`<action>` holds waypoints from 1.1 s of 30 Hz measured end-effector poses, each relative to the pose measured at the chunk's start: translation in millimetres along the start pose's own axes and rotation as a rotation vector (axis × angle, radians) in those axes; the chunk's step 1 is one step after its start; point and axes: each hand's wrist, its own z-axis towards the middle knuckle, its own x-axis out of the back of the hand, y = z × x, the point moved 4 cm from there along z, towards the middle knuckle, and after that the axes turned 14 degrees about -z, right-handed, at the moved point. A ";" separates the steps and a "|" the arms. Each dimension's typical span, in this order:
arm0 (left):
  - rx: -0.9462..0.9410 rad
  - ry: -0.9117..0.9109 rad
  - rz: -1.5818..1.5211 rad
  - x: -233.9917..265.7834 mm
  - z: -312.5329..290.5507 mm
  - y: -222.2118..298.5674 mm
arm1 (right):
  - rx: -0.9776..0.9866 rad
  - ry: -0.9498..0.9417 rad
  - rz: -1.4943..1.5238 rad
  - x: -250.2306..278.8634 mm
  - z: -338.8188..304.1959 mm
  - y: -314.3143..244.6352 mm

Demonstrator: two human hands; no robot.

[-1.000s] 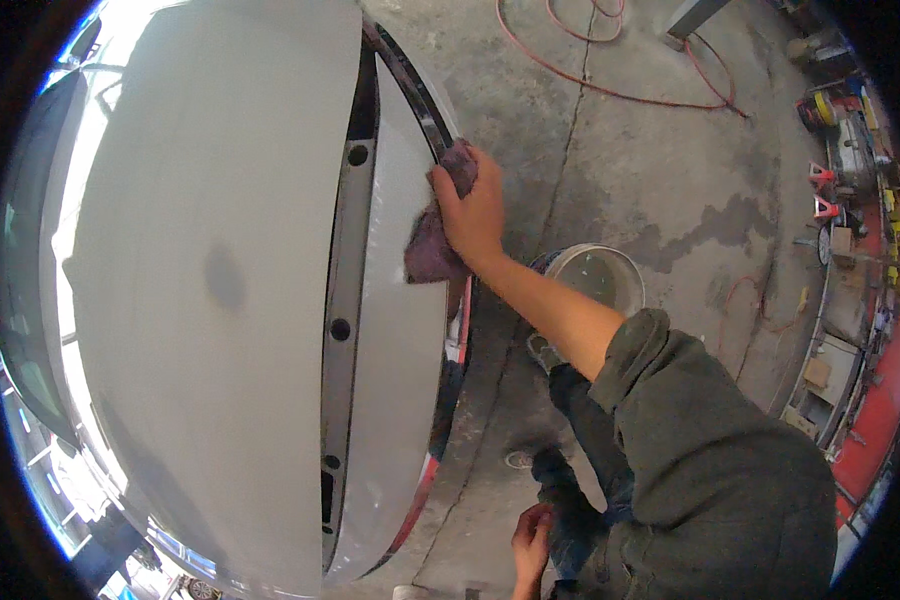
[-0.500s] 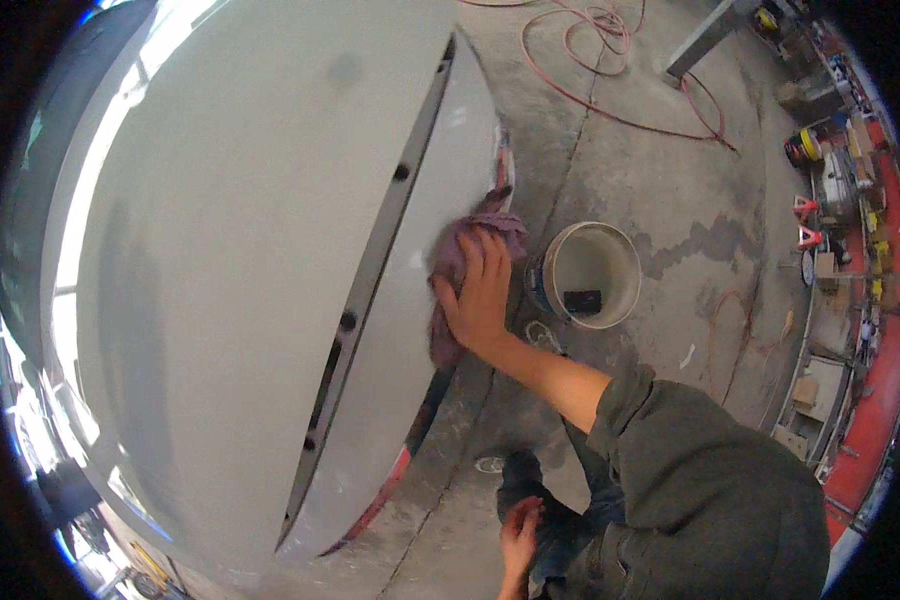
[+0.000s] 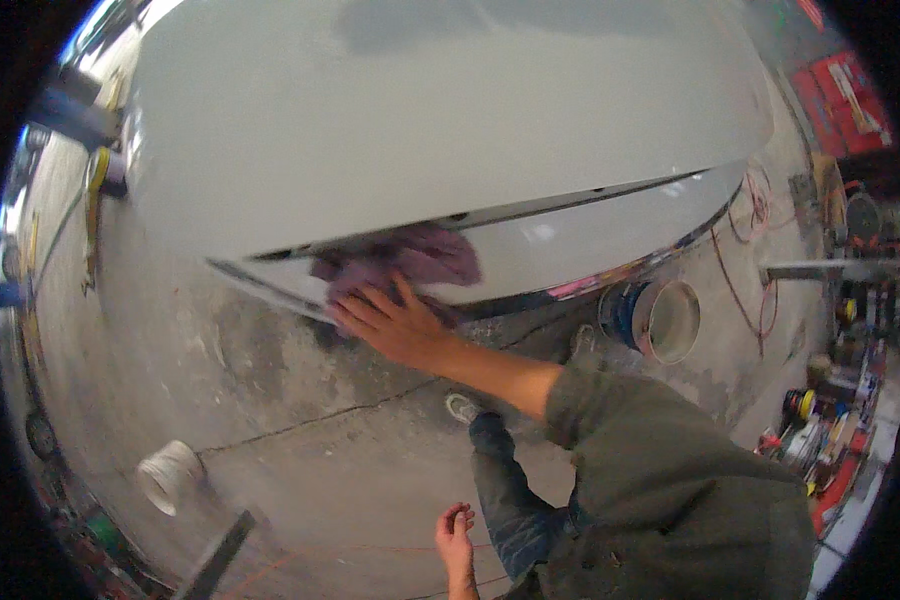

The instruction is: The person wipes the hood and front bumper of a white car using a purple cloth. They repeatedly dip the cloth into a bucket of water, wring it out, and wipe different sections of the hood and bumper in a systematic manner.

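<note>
Left of the frame's centre, the right hand [image 3: 398, 325] presses with spread fingers on a purple cloth [image 3: 410, 256] against pale car bodywork [image 3: 590, 235]; at lower centre, the left hand [image 3: 455, 532] hangs loosely curled.

right hand [image 3: 398, 328] spread on purple cloth [image 3: 410, 255], cloth against pale car panel [image 3: 570, 235], left hand [image 3: 454, 528] half-curled, bucket [image 3: 625, 316] on floor [image 3: 320, 445]

Grey concrete floor [image 3: 360, 490], stained, long crack [image 3: 310, 422] runs across. Grey post [image 3: 835, 270] at right, red hose [image 3: 759, 200] looped nearby. Clutter [image 3: 828, 425] lines right edge. White bucket [image 3: 170, 478] lower left.
</note>
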 end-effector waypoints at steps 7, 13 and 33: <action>-0.071 0.203 -0.156 56.5 -40.7 -26.1 | 0.265 -0.006 -0.182 -61.9 158.9 -109.6; -0.082 0.129 -0.180 36.3 -34.0 -31.8 | 0.387 0.023 0.013 -30.6 92.3 -39.9; -0.131 -0.263 0.312 -254.0 -75.5 -26.3 | -0.672 -0.299 -0.176 140.7 -375.5 491.3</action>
